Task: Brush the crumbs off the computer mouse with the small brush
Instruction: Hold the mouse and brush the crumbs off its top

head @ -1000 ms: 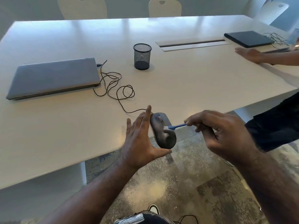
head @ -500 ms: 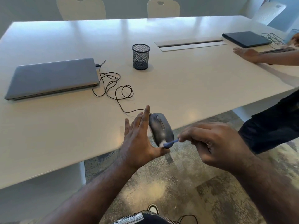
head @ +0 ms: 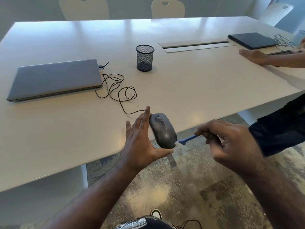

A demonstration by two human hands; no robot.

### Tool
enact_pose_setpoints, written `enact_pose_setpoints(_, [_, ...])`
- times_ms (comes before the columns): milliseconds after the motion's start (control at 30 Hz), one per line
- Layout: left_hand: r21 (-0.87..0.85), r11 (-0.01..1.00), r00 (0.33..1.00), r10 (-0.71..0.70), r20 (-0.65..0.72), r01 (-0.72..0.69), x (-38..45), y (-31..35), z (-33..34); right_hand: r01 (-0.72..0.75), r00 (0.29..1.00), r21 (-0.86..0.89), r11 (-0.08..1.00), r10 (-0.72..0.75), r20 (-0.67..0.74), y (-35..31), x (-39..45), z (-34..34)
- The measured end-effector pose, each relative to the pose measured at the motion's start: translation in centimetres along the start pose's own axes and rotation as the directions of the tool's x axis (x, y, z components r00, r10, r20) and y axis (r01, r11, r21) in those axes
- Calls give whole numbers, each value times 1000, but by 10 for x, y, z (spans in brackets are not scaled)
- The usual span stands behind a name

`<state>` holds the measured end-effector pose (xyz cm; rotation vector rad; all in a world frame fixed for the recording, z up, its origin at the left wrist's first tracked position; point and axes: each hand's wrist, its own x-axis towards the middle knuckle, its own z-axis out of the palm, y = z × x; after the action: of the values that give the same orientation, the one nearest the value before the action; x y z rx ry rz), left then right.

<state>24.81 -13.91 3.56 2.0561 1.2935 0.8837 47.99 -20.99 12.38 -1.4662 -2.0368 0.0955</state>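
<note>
My left hand (head: pixel 142 142) holds the mouse (head: pixel 162 131) past the table (head: pixel 198 90) edge, fingers straight, thumb under its rear. My right hand (head: pixel 231 146) pinches the brush (head: pixel 187 140), bristles at the mouse's rear corner. Risk: loose hold, so a hard stroke could tip it out; the cable (head: pixel 115 86) may snag.

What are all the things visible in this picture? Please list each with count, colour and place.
computer mouse: 1, dark grey, at table's near edge
small brush: 1, blue, at mouse's near end
cable: 1, black, coiled beside grey laptop
table: 1, white
grey laptop: 1, closed, left
mesh cup: 1, black, centre
dark laptop: 1, far right
chairs: 3, white, behind table
other person's hand: 1, right
left hand: holds mouse
right hand: pinches brush
</note>
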Motion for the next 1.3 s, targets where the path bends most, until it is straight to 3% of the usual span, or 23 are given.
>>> enact_pose_setpoints(100, [-22, 1000, 1000, -6, -1, 6, -1, 1, 0, -13, 1000, 92, 996, 15, -21, -2, -3, 3])
enact_pose_setpoints(200, [-48, 999, 1000, -18, -6, 18, -1, 2, 0, -45, 999, 18, 999, 46, -8, -3, -3, 6])
enact_pose_setpoints(333, [-55, 998, 1000, -30, -6, 30, 0, 2, -1, -102, 987, -68, 992, 93, -130, 2, -2, 4])
enact_pose_setpoints(433, [-62, 998, 999, -32, -11, 31, 0, 4, -2, -51, 986, -13, 999, 48, -162, -1, -2, 6])
enact_pose_setpoints(600, [-105, 993, 997, -67, -38, 62, -1, 3, -5, 12, 998, 55, 998, -9, -54, 2, -5, 8])
enact_pose_setpoints(767, [-116, 991, 997, -66, -39, 61, -1, 5, -6, 31, 986, 90, 995, -16, -164, 1, -5, 7])
enact_pose_setpoints(867, [-103, 993, 998, -54, -40, 50, 0, 5, -5, 39, 992, 108, 993, -26, -121, 2, -4, 8])
enact_pose_setpoints(967, [-69, 997, 1000, -23, -16, 21, -1, 3, -4, 54, 993, 60, 997, -48, -105, 4, 0, 6])
enact_pose_setpoints(1167, [-37, 998, 998, 49, 37, -48, -3, 4, 3, -60, 979, -23, 998, 54, -198, 7, 22, 8])
enact_pose_setpoints(1300, [-37, 996, 994, 87, 59, -84, -5, 5, 6, -73, 994, -119, 990, 62, -91, -2, 34, 15])
